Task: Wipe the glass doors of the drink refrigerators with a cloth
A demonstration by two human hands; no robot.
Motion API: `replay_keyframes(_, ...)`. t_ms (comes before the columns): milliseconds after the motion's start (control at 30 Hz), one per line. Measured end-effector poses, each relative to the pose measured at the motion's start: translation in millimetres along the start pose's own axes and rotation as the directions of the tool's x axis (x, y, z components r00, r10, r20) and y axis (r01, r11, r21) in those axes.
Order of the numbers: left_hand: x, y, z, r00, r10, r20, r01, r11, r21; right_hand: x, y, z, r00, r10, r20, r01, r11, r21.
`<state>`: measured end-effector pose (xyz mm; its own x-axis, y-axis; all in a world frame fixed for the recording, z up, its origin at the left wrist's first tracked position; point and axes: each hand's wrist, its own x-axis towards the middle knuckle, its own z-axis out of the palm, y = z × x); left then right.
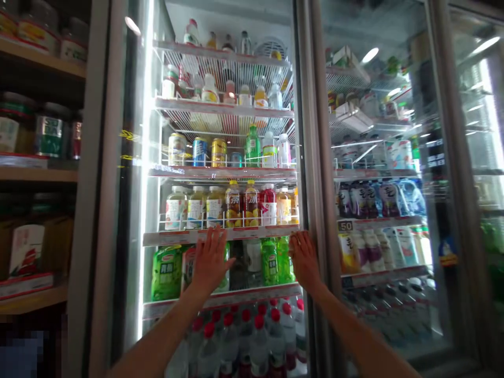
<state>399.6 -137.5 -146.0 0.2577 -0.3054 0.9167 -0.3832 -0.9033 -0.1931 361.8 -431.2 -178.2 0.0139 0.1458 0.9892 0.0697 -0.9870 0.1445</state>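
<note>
My left hand [212, 258] is raised before a lit drinks cooler, fingers stretched and thumb spread, with nothing held. It overlaps the shelf rail [255, 232] and part of the green bottles [167, 270] on the lower shelf. Whether its palm touches anything I cannot tell. At the cooler's right side, my right hand [305, 257] has curled fingers close to the upright door frame [315, 157]. What those fingers grip, if anything, is hidden. Green bottles [270, 261] stand just left of it. Above both hands are tea bottles with yellow caps [233, 203].
Several red-capped bottles [259, 336] fill the cooler's bottom. Cans [199, 152] and more bottles line the upper wire shelves. A second glass-fronted cooler [378, 184] adjoins on the right. Wooden shelves [39, 175] with jars stand at the left.
</note>
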Motion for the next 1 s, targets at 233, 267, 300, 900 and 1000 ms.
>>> replay_keyframes(233, -1.5, -1.6, -0.2, 1.000, 0.002, 0.011, -0.001, 0.999, -0.051, 50.4, -11.4, 9.5, 0.989, 0.067, -0.132, -0.066, 0.998, 0.016)
replay_keyframes(267, -2.0, -2.7, -0.9, 1.000, 0.005, 0.013, -0.004, 0.999, -0.049, 46.9, -19.4, 10.3, 0.994, 0.013, -0.108, -0.010, 1.000, 0.028)
replay_keyframes(300, -2.5, -4.1, -1.5, 1.000, 0.008, 0.014, -0.007, 0.999, -0.043, 41.9, -27.3, 10.7, 0.996, -0.070, -0.060, 0.073, 0.996, 0.048)
replay_keyframes(900, -21.7, -77.9, -14.1, 0.990, -0.139, 0.001, 0.139, 0.988, 0.064, 75.4, -111.7, 34.8, 0.981, -0.192, 0.009, 0.189, 0.975, 0.115)
replay_keyframes(1000, -26.1, -87.5, -16.2, 0.983, -0.185, 0.011, 0.184, 0.981, 0.063, 80.2, -128.8, 39.7, 0.994, -0.110, -0.023, 0.112, 0.988, 0.107)
